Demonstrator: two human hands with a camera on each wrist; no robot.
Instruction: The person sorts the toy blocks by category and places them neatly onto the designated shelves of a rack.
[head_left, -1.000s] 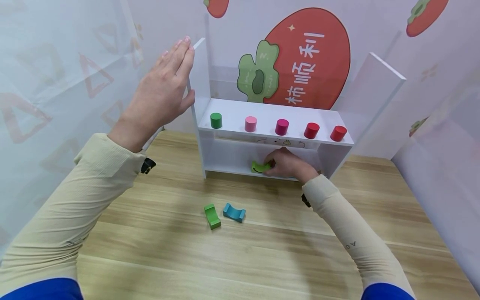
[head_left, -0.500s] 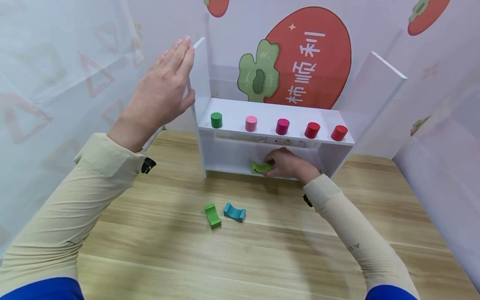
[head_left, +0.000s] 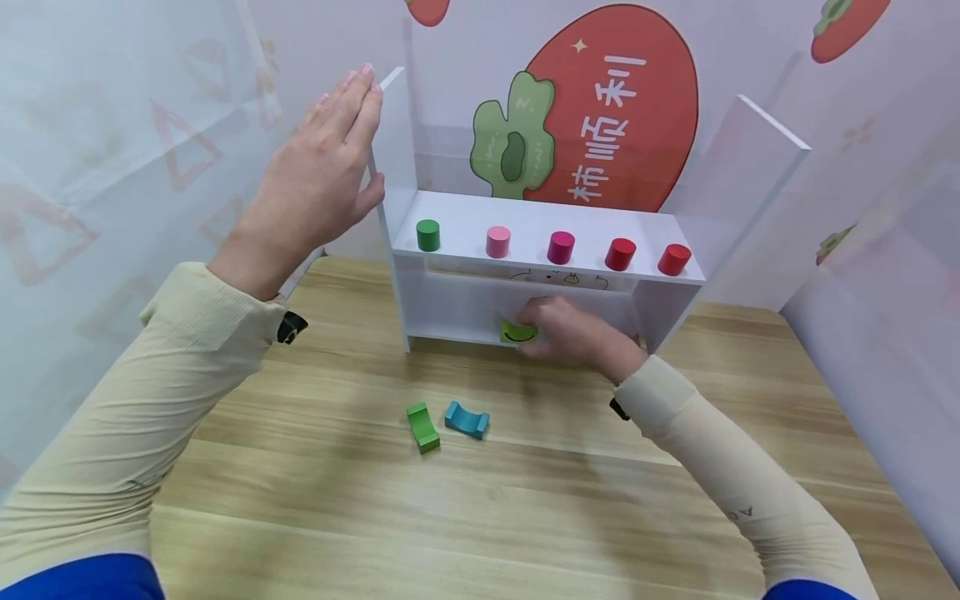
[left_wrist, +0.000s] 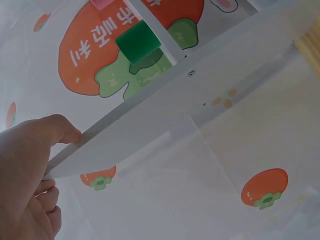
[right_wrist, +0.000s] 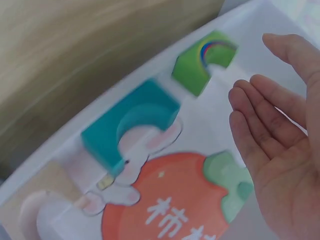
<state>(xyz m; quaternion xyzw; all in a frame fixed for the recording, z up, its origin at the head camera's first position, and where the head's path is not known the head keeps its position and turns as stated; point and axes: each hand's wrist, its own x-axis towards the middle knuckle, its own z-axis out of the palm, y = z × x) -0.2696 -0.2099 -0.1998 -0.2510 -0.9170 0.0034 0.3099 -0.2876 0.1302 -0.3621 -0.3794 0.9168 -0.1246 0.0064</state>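
My left hand (head_left: 315, 167) grips the left upright panel (left_wrist: 135, 125) of a white shelf (head_left: 540, 208), thumb on one face and fingers curled against the other. My right hand (head_left: 573, 333) is at the lower shelf, beside a green arch block (head_left: 517, 332). In the right wrist view its fingers (right_wrist: 250, 135) are loosely extended and apart from that block, with nothing between them. A rainbow stripe lines the block's curve. Next to it on the same board lie a teal arch block (right_wrist: 107, 135) and a beige arch block (right_wrist: 55, 182), both largely hidden by my right hand in the head view.
On the upper board stand a green cylinder (head_left: 428, 236), a pink one (head_left: 498, 242), a magenta one (head_left: 561, 247) and two red cylinders (head_left: 620, 254). A green curved block (head_left: 423, 428) and a blue curved block (head_left: 467, 420) lie on the wooden table (head_left: 487, 517) in front.
My right hand has let go of the green arch block and drawn slightly away from it; the block stays on the lower shelf. My left hand keeps its place on the panel.
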